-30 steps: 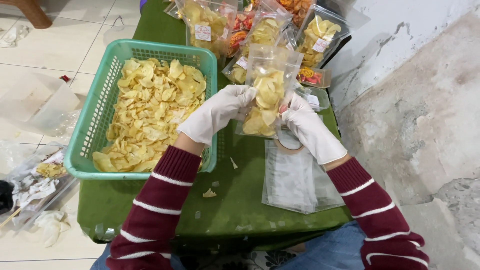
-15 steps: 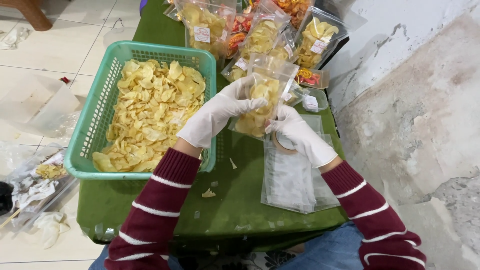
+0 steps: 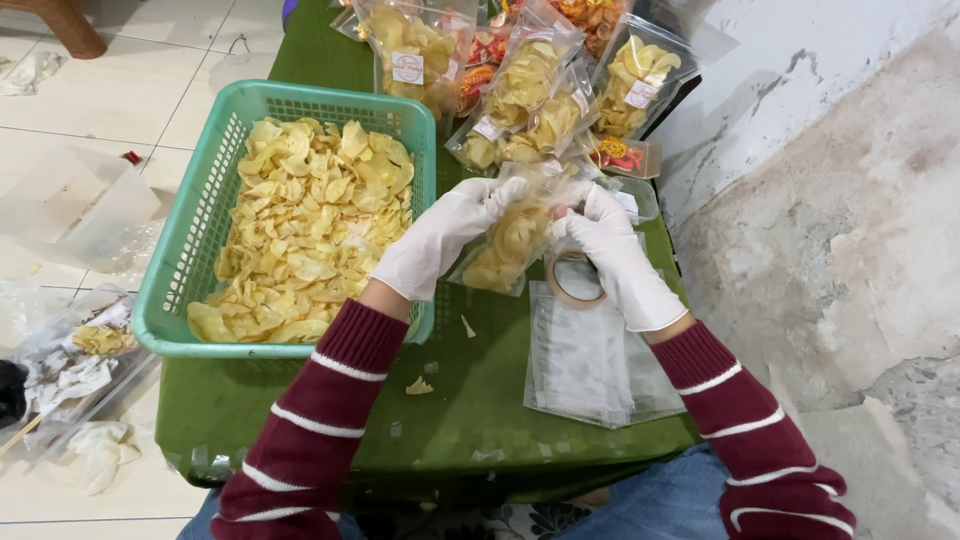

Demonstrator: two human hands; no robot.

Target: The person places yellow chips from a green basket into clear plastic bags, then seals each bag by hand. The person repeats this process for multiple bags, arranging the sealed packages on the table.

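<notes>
Both my hands wear white gloves and hold one clear plastic bag of yellow chips (image 3: 508,243) above a green table (image 3: 470,400). My left hand (image 3: 440,235) grips the bag's left side near the top. My right hand (image 3: 610,250) pinches its upper right edge. The bag is tilted, with its top toward the far side. Just left of my hands stands a teal basket (image 3: 185,290) heaped with loose yellow chips (image 3: 305,225).
Several filled chip bags (image 3: 520,85) lie at the table's far end, some holding red snacks. A stack of empty clear bags (image 3: 585,365) and a tape roll (image 3: 572,280) lie under my right hand. Chip crumbs (image 3: 418,386) dot the table. Plastic litter (image 3: 75,350) covers the tiled floor on the left.
The bag and both hands have dropped lower and tilted the bag flatter. My right hand has shifted from the bag's lower side up to its top edge.
</notes>
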